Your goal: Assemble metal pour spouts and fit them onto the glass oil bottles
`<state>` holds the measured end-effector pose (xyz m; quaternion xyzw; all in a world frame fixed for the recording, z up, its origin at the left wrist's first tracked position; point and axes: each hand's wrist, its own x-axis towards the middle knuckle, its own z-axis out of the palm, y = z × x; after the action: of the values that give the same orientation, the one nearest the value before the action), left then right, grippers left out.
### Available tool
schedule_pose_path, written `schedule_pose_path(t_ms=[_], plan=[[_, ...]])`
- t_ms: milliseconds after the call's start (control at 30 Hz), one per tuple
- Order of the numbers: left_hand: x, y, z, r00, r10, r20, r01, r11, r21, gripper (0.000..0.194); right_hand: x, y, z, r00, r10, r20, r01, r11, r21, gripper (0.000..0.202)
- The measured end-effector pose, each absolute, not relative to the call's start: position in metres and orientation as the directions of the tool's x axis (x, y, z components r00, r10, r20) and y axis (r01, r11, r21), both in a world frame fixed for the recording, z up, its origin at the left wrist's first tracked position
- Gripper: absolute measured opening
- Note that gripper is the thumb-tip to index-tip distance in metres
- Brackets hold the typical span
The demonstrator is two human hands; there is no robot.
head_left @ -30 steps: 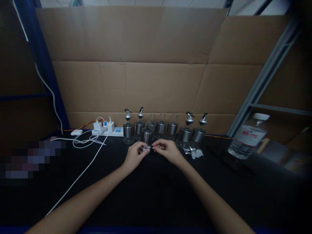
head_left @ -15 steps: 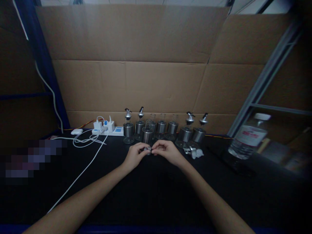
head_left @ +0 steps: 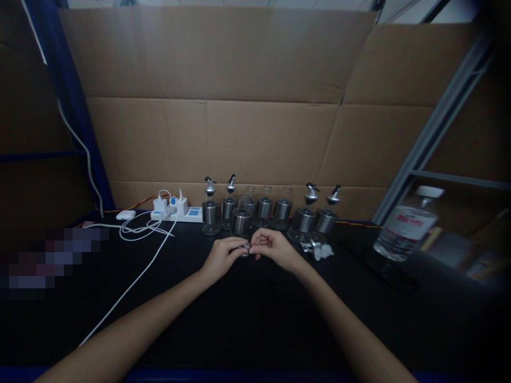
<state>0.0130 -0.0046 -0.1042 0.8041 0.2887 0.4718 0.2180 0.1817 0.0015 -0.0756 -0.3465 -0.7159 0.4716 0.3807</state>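
Observation:
Above the black tabletop, my left hand (head_left: 220, 259) is closed on a small shiny metal piece (head_left: 246, 247). The fingertips of my right hand (head_left: 275, 249) are pinched together against the same piece from the right; whether they hold a part of their own is too small to tell. Just behind my hands stands a glass bottle with a steel sleeve (head_left: 241, 221) and an uncapped neck. To the right of my right hand lie loose metal and clear plastic pieces (head_left: 318, 250).
Several more sleeved bottles (head_left: 283, 209) line the back, some with pourer tops. A white power strip (head_left: 194, 214) with cables is at the left. At the right stands a large water bottle (head_left: 407, 226). Cardboard (head_left: 223, 141) walls the back.
The metal piece has tilted slightly between my fingers, and my left fingertips have shifted a little to the right. Everything else is in the same place.

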Motion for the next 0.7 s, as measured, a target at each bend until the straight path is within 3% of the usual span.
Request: schedule_pose_path(t_ms=[400,567,700], plan=[[0.012,-0.012,-0.104,0.438,0.619,0.652,0.247,-0.780,0.575,0.020,0.182,-0.001,-0.086,-0.491,0.848,0.199,0.171,0.318,-0.933,0.025],[0.010,-0.010,-0.103,0.470,0.632,0.616,0.311,-0.772,0.555,0.018,0.186,0.002,-0.087,-0.471,0.832,0.293,0.388,0.494,-0.779,0.022],[0.009,-0.007,-0.102,0.451,0.662,0.598,0.334,-0.747,0.575,0.017,0.189,0.003,-0.077,-0.477,0.808,0.345,0.459,0.564,-0.686,0.024]])
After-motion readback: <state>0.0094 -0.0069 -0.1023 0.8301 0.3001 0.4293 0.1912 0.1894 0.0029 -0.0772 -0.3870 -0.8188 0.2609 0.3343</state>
